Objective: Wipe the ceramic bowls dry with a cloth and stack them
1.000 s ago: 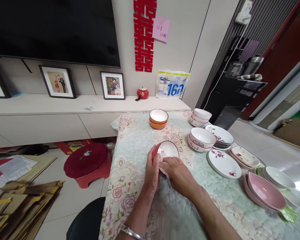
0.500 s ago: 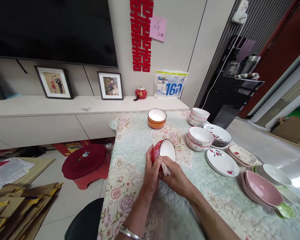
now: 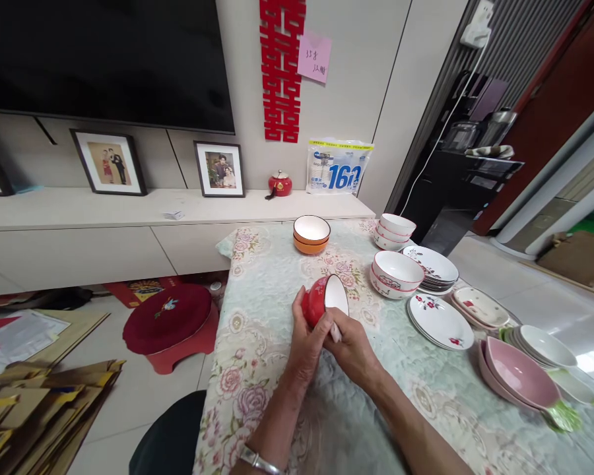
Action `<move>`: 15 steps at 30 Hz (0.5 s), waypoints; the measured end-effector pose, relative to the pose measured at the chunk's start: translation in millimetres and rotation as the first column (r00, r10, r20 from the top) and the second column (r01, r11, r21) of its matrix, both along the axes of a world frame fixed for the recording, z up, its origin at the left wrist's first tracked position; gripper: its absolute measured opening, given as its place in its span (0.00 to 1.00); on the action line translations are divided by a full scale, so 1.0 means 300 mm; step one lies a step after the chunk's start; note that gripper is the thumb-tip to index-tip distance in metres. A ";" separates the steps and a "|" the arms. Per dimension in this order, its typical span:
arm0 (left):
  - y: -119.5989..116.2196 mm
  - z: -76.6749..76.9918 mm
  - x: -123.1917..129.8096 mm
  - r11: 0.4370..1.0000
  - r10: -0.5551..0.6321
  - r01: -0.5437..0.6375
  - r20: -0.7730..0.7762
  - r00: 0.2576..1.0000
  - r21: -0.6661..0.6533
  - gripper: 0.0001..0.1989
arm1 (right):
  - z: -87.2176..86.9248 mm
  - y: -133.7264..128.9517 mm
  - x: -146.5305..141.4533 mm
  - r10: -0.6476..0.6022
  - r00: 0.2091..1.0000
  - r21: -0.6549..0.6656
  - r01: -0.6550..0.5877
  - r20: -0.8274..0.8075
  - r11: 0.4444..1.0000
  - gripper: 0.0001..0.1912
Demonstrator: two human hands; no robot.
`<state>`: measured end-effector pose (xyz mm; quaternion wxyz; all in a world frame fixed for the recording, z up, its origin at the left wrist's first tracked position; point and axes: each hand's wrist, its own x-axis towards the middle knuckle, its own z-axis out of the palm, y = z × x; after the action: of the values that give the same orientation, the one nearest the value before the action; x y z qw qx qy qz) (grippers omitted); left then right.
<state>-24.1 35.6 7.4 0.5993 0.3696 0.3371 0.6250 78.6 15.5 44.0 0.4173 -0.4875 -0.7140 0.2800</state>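
Observation:
A red bowl (image 3: 317,298) with a white inside and dark rim is held tilted on its side above the table, its opening facing right. My left hand (image 3: 307,336) wraps around the bowl's outer wall and base from the left. At the near rim, my right hand (image 3: 350,343) pinches a small white cloth (image 3: 335,332) against the bowl; most of the cloth is hidden by the fingers. Beyond the hands stand two stacked orange bowls (image 3: 311,247) with white insides.
Along the table's right side are stacked white bowls (image 3: 396,280), floral plates (image 3: 440,321), rectangular dishes (image 3: 480,307) and pink leaf-shaped bowls (image 3: 522,373). A flowered cloth (image 3: 247,330) covers the table. A red stool (image 3: 171,323) and flattened cardboard (image 3: 44,409) are on the floor at left.
The red bowl has turned in my hands, so more of its red outside shows and its opening points further right. Both hands shifted slightly with it.

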 end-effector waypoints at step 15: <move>0.005 -0.001 -0.006 0.996 0.065 -0.067 -0.051 0.997 -0.051 0.37 | 0.001 0.006 0.043 0.056 0.912 0.036 -0.077 0.407 0.996 0.17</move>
<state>-25.8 37.0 7.1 0.5795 0.3575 0.3802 0.6260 91.5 17.2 44.4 0.2628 -0.4994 -0.8082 0.1684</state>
